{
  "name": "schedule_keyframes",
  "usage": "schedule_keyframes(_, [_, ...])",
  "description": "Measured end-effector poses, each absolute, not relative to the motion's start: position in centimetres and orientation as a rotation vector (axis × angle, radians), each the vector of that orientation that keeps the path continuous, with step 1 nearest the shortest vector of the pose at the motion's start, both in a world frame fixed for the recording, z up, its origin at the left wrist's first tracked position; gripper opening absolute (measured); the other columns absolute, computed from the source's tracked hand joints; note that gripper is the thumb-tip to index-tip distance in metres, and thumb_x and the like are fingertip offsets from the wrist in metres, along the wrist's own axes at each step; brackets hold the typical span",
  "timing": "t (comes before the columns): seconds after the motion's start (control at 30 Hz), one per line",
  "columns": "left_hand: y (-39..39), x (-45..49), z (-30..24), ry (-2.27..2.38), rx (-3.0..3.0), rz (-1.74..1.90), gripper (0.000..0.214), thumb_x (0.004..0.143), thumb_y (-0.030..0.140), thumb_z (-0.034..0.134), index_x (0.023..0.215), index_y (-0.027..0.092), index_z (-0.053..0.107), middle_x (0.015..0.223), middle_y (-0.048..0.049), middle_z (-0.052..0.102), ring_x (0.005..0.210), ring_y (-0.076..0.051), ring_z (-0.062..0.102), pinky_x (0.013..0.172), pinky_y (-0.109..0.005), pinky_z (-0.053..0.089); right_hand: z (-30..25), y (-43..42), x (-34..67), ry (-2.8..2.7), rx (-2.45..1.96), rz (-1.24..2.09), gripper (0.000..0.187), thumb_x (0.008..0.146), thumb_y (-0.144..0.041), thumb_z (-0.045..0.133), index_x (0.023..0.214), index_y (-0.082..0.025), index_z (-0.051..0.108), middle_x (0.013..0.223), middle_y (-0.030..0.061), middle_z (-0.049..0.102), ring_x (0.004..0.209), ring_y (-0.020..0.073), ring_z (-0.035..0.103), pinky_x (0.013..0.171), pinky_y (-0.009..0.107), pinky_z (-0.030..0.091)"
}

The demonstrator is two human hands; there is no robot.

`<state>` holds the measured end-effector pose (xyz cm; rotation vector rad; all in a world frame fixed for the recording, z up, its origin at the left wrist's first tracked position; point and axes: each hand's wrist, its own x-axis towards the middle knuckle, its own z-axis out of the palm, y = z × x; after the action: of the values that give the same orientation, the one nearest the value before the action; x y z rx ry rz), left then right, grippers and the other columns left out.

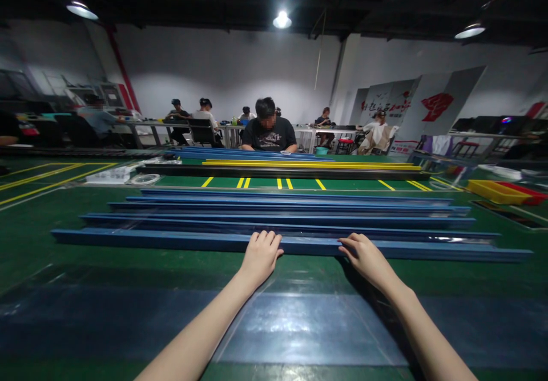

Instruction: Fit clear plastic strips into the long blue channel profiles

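A long blue profile strip (149, 240) lies crosswise on the green tabletop, nearest to me in a row of several like it. My left hand (262, 255) is closed over its near edge, left of the middle, with the fingers bent across the top. Right of the middle, my right hand (362, 255) grips the same strip between thumb and fingertips. Directly behind is another blue strip (205, 226), partly covered by shiny clear film. In front of my hands, a wide clear plastic sheet (295, 329) stretches flat under my forearms.
Farther back, a black bar (278, 172) and yellow strips (312, 164) lie parallel to the blue ones. A yellow tray (496, 191) stands at the right, a white roll (145, 179) at the left. Across the table sits a person (269, 133); other people work at desks behind.
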<state>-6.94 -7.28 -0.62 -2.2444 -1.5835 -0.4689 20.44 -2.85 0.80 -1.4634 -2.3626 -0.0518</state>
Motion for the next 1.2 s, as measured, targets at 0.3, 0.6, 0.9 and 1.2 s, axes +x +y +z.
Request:
schedule_keyframes(0.3, [-7.30, -6.94, -0.61, -1.568, -2.240, -0.492, 0.022, 0.085, 0.027, 0.048, 0.104, 0.017, 0.052, 0.094, -0.0068, 0.058, 0.086, -0.021, 0.050, 0.072, -0.034, 0.035, 0.60, -2.92, 20.37, -2.331, -1.459, -0.057, 0.029, 0.084, -0.029, 0.044, 0.099, -0.017, 0.066, 0.086, 0.0095, 0.062, 0.082, 0.0203, 0.054, 0.076, 0.031, 0.043])
schedule_keyframes(0.6, [-7.32, -6.97, -0.67, -1.560, -2.237, -0.491, 0.023, 0.085, 0.026, 0.049, 0.105, 0.017, 0.052, 0.094, -0.0067, 0.059, 0.085, -0.021, 0.050, 0.072, -0.034, 0.035, 0.67, -3.24, 20.09, -2.334, -1.464, -0.092, 0.028, 0.085, -0.026, 0.043, 0.098, -0.016, 0.066, 0.085, 0.0092, 0.061, 0.081, 0.0199, 0.054, 0.075, 0.030, 0.043])
schedule_keyframes(0.9, [-7.45, -6.90, -0.57, -1.562, -2.235, -0.515, 0.023, 0.085, 0.028, 0.047, 0.105, 0.017, 0.052, 0.095, -0.0075, 0.057, 0.087, -0.021, 0.050, 0.076, -0.035, 0.037, 0.44, -3.14, 20.18, -2.329, -1.429, -0.122, 0.027, 0.085, -0.027, 0.042, 0.094, -0.019, 0.066, 0.083, 0.0086, 0.061, 0.078, 0.0198, 0.053, 0.072, 0.031, 0.042])
schedule_keyframes(1.2, [-7.49, -6.87, -0.64, -1.556, -2.187, -0.578, 0.027, 0.083, 0.031, 0.050, 0.107, 0.018, 0.053, 0.108, -0.0094, 0.057, 0.101, -0.024, 0.048, 0.087, -0.040, 0.033, 0.35, -3.15, 20.38, -2.345, -1.435, -0.136, 0.027, 0.086, -0.028, 0.041, 0.094, -0.018, 0.064, 0.086, 0.0091, 0.060, 0.080, 0.0202, 0.052, 0.073, 0.031, 0.042])
